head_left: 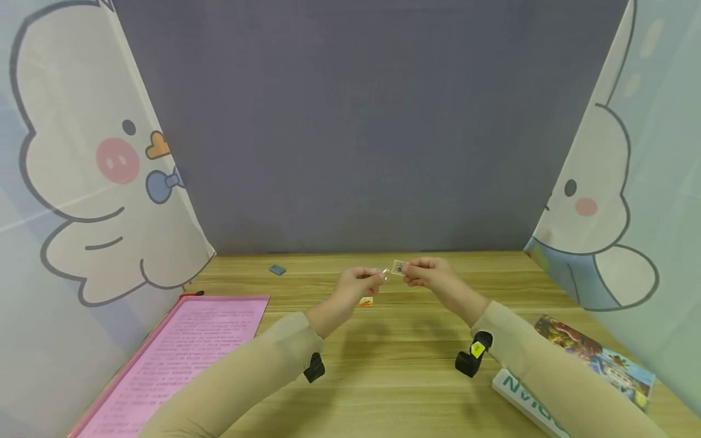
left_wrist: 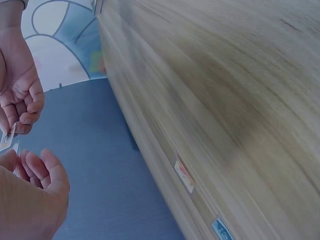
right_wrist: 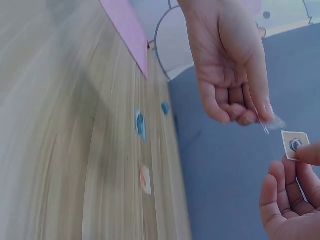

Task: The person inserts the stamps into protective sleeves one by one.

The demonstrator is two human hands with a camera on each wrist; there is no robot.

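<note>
Both hands are raised above the wooden table point(head_left: 394, 365), almost touching. My right hand point(head_left: 409, 274) pinches a small pale card point(head_left: 399, 267) with a dark round spot; the same card point(right_wrist: 293, 145) shows clearly in the right wrist view. My left hand point(head_left: 378, 277) pinches a thin clear film point(head_left: 386, 275) between thumb and fingertips, and the film point(right_wrist: 272, 122) hangs just left of the card with a small gap between them. In the left wrist view the card point(left_wrist: 7, 140) sits between the right hand point(left_wrist: 20, 90) and the left hand point(left_wrist: 32, 190).
A small orange-and-white card point(head_left: 366, 301) lies on the table below the hands, and a small blue piece point(head_left: 277, 269) lies near the back wall. A pink sheet on a board point(head_left: 181, 359) is at the left. A picture book point(head_left: 597, 359) and a white box point(head_left: 526, 395) are at the right.
</note>
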